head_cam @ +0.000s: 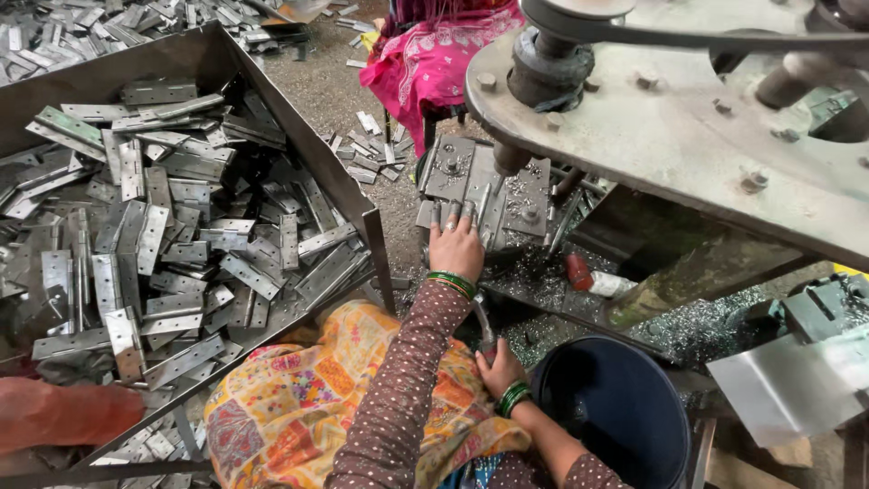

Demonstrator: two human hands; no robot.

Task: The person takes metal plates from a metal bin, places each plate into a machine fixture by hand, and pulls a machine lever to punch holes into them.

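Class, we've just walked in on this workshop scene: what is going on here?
A person sits at a drill press. The left hand presses flat on a metal piece on the jig under the spindle. The right hand rests lower, beside a dark bucket. A big tray of metal hinges stands to the left, and shavings lie around the machine.

Metal workshop, bin of steel hinges (172, 226), drill press (670, 118), metal shavings (697, 330)
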